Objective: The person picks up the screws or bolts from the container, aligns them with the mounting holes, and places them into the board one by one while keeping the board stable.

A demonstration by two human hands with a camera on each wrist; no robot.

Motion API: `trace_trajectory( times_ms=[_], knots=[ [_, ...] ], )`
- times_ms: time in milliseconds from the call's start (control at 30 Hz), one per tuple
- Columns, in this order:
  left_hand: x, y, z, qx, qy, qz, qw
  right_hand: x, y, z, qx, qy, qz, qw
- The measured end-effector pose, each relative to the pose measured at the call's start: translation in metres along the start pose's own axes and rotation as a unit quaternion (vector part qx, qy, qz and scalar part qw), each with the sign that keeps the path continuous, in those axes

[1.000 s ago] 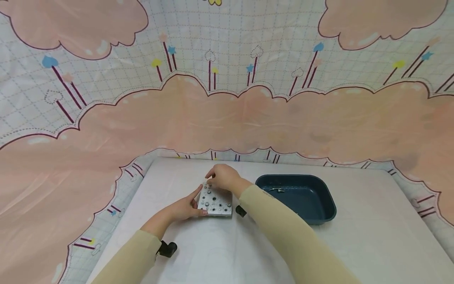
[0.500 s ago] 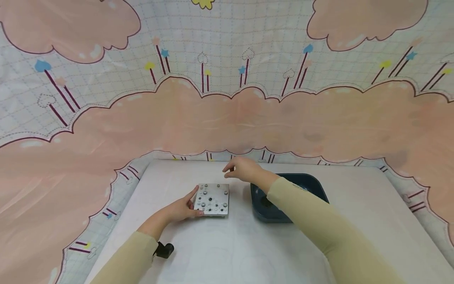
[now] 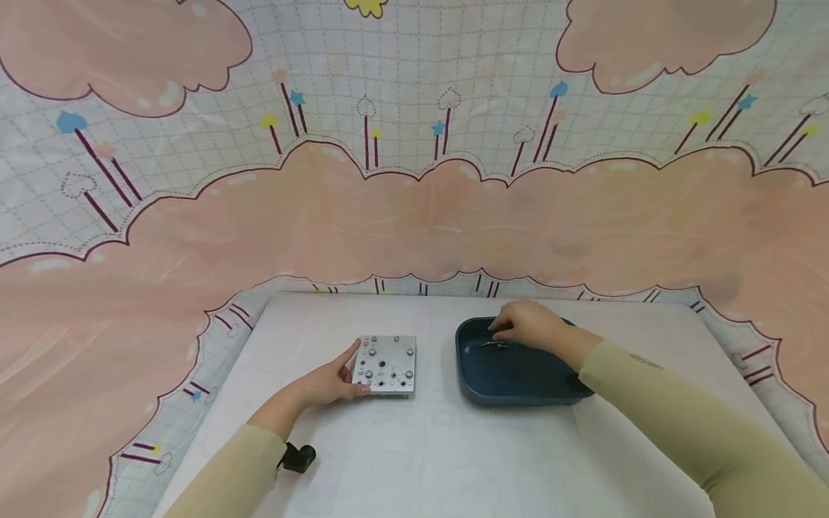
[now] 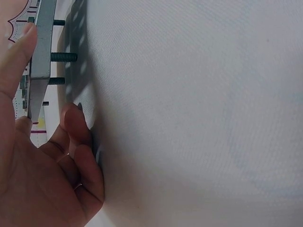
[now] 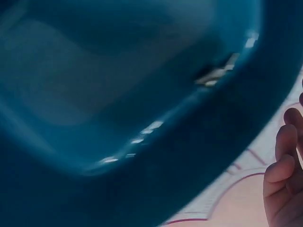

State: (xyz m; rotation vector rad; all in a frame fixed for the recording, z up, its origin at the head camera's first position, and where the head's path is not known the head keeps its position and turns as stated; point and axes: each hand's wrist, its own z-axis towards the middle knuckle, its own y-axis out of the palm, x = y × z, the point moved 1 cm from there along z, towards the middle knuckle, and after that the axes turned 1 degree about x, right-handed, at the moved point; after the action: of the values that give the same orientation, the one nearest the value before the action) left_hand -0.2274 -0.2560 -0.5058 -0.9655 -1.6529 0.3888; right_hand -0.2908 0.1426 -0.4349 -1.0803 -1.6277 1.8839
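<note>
My left hand [image 3: 329,381] holds a square metal plate [image 3: 388,357] at its left side, thumb at the near corner and index finger at the far one. Bolt heads and holes dot the plate's top. In the left wrist view, threaded bolts [image 4: 64,57] stick out from its underside, and the other fingers are curled beside it. My right hand [image 3: 527,325] hangs over the far part of a dark blue tray [image 3: 469,394], fingers loosely bent with nothing seen in them. A few small metal bolts [image 3: 495,344] lie in the tray below the fingertips; in the right wrist view these bolts [image 5: 217,74] are blurred.
A white cloth covers the table [image 3: 401,460], and a patterned curtain [image 3: 414,230] rises behind it. The tray stands to the right of the plate, with a gap between them. A black wrist camera [image 3: 298,457] sits at the left sleeve.
My right hand has left the far left corner of the plate and moved right over the tray. The left hand keeps its grip on the plate. The head view has shifted slightly.
</note>
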Motion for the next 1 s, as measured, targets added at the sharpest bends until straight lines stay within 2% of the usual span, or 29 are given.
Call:
trace_trajectory(
  times_ms=[200, 600, 1000],
  knots=[
    [-0.002, 0.001, 0.000, 0.001, -0.004, 0.001, 1.0000, 0.014, 0.013, -0.008, -0.026, -0.013, -0.031, 0.999],
    [-0.001, 0.000, -0.001, 0.002, 0.000, -0.006, 1.0000, 0.024, 0.027, 0.004, -0.061, -0.039, -0.092, 0.993],
    [-0.002, 0.000, -0.002, 0.000, 0.003, -0.010, 0.9999, 0.031, 0.045, 0.015, -0.057, -0.061, -0.135, 0.987]
  ],
)
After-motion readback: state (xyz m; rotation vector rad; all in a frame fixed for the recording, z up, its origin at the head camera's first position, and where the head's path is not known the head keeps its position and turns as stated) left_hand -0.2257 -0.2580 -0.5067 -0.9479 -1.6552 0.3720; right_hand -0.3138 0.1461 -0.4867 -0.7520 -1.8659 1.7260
